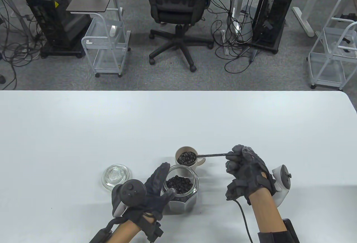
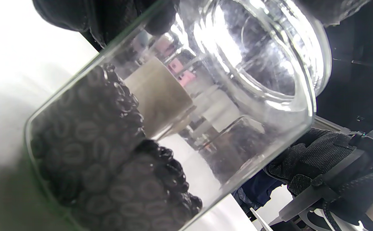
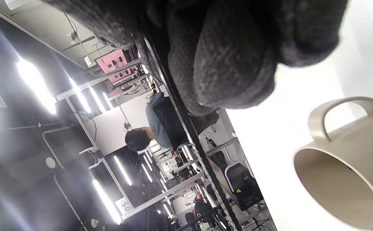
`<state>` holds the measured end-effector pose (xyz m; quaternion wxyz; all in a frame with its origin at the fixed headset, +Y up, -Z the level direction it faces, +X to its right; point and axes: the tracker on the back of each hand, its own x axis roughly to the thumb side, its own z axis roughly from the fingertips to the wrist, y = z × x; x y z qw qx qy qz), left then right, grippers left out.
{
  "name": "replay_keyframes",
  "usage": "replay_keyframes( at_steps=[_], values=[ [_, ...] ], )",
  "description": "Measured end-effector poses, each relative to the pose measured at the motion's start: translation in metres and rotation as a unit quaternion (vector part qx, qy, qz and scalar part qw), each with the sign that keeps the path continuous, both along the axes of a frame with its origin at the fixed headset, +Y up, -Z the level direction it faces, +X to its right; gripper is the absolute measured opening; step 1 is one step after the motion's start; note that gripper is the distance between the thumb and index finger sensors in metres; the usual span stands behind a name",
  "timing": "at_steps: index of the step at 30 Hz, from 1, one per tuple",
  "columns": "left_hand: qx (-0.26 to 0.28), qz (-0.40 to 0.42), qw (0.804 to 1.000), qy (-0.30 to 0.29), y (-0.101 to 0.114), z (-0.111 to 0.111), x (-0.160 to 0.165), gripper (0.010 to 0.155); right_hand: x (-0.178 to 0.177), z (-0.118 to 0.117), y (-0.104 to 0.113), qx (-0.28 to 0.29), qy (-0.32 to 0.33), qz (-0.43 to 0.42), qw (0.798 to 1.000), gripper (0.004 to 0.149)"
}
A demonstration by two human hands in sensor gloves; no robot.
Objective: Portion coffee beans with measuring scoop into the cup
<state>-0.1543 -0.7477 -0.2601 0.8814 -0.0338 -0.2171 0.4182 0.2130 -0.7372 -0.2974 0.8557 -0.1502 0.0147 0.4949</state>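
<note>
A beige cup with coffee beans inside stands on the white table; the right wrist view shows that cup from its side with its handle up. A dark measuring scoop reaches from my right hand to the cup's rim, and that hand pinches its thin handle. Just in front stands an open glass jar partly filled with beans. My left hand grips the jar, fingers behind it and thumb over its near rim. Close up, the jar fills the left wrist view, beans low at left.
The jar's glass lid lies on the table to the left of my left hand. Beyond the table's far edge are an office chair, a wire cart and computer towers.
</note>
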Motion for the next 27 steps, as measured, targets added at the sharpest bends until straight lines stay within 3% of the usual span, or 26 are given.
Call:
replay_keyframes(
  at_steps=[11,27],
  values=[
    [-0.001,0.001,1.0,0.0,0.0,0.0,0.0,0.091,0.008,-0.001,-0.007,-0.009,-0.033,0.001,0.999,0.041],
    [-0.001,0.001,1.0,0.0,0.0,0.0,0.0,0.091,-0.007,-0.003,-0.001,0.026,-0.026,0.116,0.993,0.042]
  ],
)
